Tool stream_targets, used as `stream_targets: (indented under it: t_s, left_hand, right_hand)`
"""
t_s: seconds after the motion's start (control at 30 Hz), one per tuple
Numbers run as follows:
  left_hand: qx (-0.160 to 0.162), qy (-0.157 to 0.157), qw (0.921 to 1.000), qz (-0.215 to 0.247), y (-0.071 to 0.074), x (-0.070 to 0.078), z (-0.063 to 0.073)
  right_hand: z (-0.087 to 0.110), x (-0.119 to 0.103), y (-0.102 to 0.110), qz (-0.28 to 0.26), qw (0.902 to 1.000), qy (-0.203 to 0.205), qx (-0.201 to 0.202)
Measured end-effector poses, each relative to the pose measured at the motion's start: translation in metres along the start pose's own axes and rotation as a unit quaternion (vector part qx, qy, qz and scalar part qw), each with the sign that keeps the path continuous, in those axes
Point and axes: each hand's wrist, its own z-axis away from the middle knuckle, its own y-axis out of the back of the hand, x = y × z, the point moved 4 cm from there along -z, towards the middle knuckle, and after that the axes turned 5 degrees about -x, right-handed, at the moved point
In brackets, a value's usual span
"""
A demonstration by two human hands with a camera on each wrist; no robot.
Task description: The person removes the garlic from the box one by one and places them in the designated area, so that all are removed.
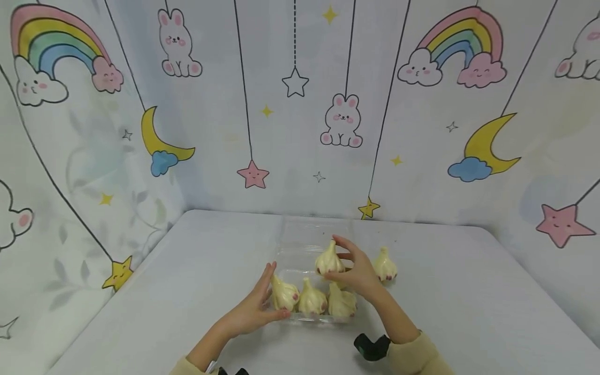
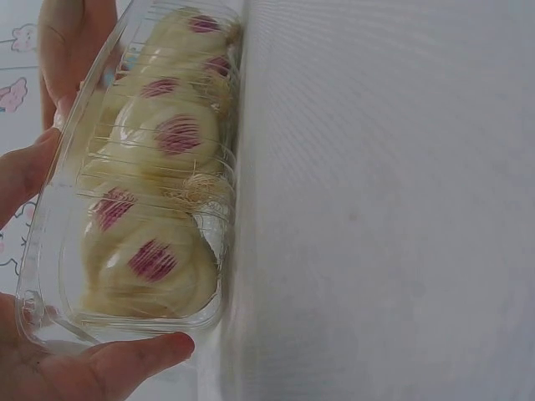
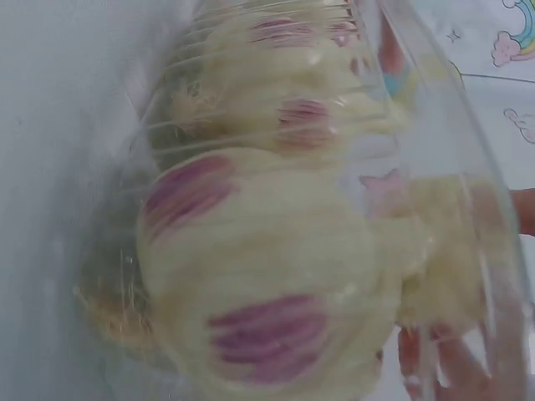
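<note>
A clear plastic box (image 1: 323,318) lies on the white table with its lid (image 1: 300,245) folded back behind it. Along its front sit a left garlic bulb (image 1: 284,296), a middle one (image 1: 311,300) and a right one (image 1: 341,303). My left hand (image 1: 250,308) holds the box at its left end, thumb on the front wall, fingers spread along the side. Above the rear part of the box, my right hand (image 1: 358,271) pinches another garlic bulb (image 1: 329,260), stem up. Through the box wall, the left wrist view shows bulbs (image 2: 150,251) with purple patches and root tufts.
One more garlic bulb (image 1: 385,266) stands on the table (image 1: 450,291) just right of the box. A black wrist device (image 1: 372,348) sits by the right sleeve (image 1: 414,354). A patterned cloth backdrop (image 1: 300,130) rises behind the table.
</note>
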Motion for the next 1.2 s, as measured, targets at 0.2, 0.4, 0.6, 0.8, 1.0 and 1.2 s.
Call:
stream_targets:
  t_s: [0.2,0.4,0.6,0.8,1.0,1.2]
  left_hand:
    - [-0.001,0.001,1.0000,0.001,0.000,0.001,0.001]
    - [-0.002,-0.003,1.0000,-0.005,0.000,0.002,0.001]
    - [-0.001,-0.002,1.0000,-0.006,0.000,0.000,0.001]
    - [-0.001,-0.003,1.0000,0.000,-0.001,-0.002,0.002]
    - [0.001,-0.005,1.0000,-0.002,-0.001,-0.002,0.000]
    - [0.001,-0.002,0.9999,-0.010,0.000,-0.001,0.000]
  right_hand:
    - [0.008,-0.002,0.014,-0.006,0.9999,0.002,0.009]
    - [0.013,-0.001,0.031,-0.009,0.9998,0.010,0.014]
    - [0.017,0.005,0.040,-0.007,0.9996,0.011,0.027]
    - [0.018,0.008,0.049,0.005,0.9995,0.012,0.028]
    - [0.021,0.007,0.067,0.012,0.9992,0.015,0.034]
    - [0.024,0.011,0.082,0.018,0.9991,0.010,0.037]
